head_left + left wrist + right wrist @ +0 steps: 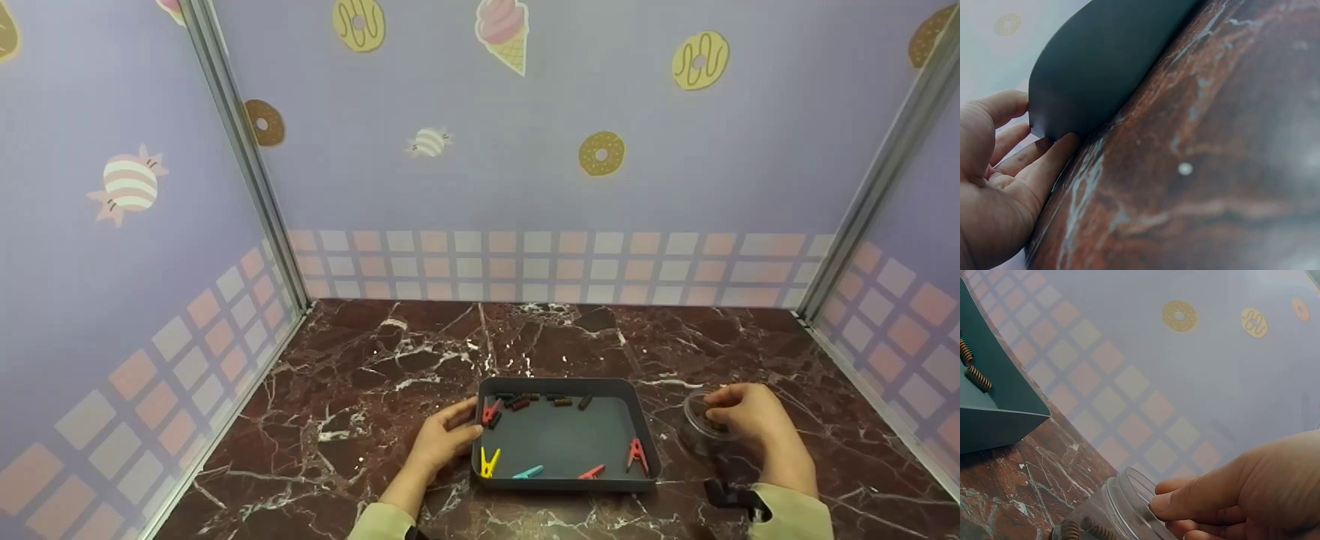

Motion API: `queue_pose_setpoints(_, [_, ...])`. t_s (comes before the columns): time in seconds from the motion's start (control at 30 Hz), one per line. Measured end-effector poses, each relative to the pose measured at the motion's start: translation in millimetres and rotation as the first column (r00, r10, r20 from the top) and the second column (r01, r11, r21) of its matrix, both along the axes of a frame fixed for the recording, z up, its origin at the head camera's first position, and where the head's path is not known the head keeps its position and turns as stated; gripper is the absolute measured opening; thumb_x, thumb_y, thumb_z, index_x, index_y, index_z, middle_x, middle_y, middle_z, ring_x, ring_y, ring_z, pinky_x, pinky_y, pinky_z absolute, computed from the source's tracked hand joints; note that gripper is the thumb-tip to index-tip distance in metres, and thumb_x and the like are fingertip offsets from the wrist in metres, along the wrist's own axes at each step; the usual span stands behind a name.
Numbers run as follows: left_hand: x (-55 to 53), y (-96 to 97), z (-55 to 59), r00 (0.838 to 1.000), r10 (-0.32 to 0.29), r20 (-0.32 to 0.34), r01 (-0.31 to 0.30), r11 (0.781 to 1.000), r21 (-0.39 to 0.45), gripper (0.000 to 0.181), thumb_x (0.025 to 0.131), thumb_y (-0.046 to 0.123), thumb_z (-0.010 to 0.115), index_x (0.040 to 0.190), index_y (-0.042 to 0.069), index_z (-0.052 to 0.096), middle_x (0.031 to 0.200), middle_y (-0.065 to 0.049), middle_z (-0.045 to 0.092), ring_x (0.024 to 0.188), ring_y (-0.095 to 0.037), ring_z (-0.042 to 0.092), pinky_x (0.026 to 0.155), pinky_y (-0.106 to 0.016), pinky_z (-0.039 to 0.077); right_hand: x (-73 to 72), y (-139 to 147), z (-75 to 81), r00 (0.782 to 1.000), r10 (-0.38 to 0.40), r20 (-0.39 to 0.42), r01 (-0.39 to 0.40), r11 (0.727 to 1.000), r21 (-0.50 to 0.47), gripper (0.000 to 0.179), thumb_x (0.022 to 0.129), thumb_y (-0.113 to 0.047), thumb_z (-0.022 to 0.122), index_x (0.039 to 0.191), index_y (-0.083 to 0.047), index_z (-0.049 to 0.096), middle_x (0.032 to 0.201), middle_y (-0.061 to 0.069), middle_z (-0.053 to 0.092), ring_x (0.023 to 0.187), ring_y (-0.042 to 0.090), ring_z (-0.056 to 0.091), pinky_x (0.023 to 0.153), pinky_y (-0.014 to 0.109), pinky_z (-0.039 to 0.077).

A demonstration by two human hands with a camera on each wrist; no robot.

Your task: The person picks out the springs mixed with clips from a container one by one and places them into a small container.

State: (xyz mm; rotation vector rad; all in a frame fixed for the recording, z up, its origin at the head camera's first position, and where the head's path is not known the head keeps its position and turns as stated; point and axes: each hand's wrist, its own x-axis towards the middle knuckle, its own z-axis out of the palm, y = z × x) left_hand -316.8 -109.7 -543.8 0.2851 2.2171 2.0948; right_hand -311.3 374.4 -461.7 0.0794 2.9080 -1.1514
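My left hand (442,439) grips the left side of a dark grey tray (566,484), thumb on its rim and fingers against the outer wall. Several dark and brown coil springs (978,378) lie along the tray's far side. Around its other edges are a yellow clothespin (489,462), a blue clothespin (529,472) and several red clothespins (637,454). Right of the tray stands a clear round jar (1114,506) holding springs (1069,530). At its mouth my right hand (754,420) pinches a small dark spring, mostly hidden by the thumb and fingers.
The dark red marble tabletop (360,375) is walled on three sides by lilac panels (525,187) printed with sweets and checks. Metal posts (247,157) stand at the back corners. A black wrist strap (731,496) sits by the right sleeve.
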Motion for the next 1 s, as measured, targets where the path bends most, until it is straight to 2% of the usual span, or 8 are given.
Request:
queue_pose_setpoints(0.23, [-0.8, -0.5, 0.0, 1.0, -0.004, 0.011, 0.004, 1.0, -0.004, 0.061, 0.094, 0.008, 0.07, 0.149, -0.005, 0.049, 0.15, -0.033, 0.051, 0.134, -0.044, 0.058, 0.095, -0.037, 0.061, -0.1, 0.1, -0.1, 1.0, -0.004, 0.01, 0.004, 1.0, -0.01, 0.025, 0.092, -0.006, 0.071, 0.114, 0.006, 0.073, 0.112, 0.027, 0.072, 0.088, 0.021, 0.07, 0.075, 0.039, 0.058])
queue_pose_setpoints(0.57, [-0.3, -0.2, 0.1, 1.0, -0.014, 0.008, 0.014, 1.0, -0.008, 0.062, 0.095, 0.01, 0.07, 0.151, -0.004, 0.047, 0.151, -0.032, 0.049, 0.136, -0.044, 0.056, 0.096, -0.04, 0.06, -0.2, 0.8, -0.5, 1.0, 0.0, 0.004, 0.0, 1.0, 0.012, 0.025, 0.093, -0.007, 0.07, 0.114, 0.007, 0.072, 0.111, 0.027, 0.072, 0.09, 0.025, 0.071, 0.078, 0.043, 0.058])
queue_pose_setpoints(0.87, [-0.4, -0.5, 0.2, 1.0, -0.011, 0.018, 0.011, 1.0, 0.002, 0.061, 0.094, 0.008, 0.07, 0.15, -0.005, 0.048, 0.151, -0.033, 0.049, 0.135, -0.044, 0.057, 0.097, -0.04, 0.06, 0.5, -0.5, 0.4, 1.0, -0.003, 0.0, 0.003, 1.0, -0.022, 0.025, 0.093, -0.007, 0.07, 0.114, 0.007, 0.072, 0.107, 0.024, 0.074, 0.084, 0.018, 0.069, 0.073, 0.037, 0.057])
queue_pose_setpoints(1.0, [-0.5, -0.5, -0.4, 1.0, -0.006, 0.024, 0.005, 1.0, 0.008, 0.061, 0.094, 0.008, 0.07, 0.149, -0.005, 0.049, 0.15, -0.033, 0.05, 0.135, -0.045, 0.056, 0.096, -0.04, 0.061, 0.2, -3.8, 1.0, 1.0, -0.008, -0.001, 0.008, 0.998, -0.063, 0.025, 0.094, -0.007, 0.068, 0.114, 0.007, 0.072, 0.101, 0.018, 0.075, 0.08, 0.016, 0.068, 0.07, 0.034, 0.057])
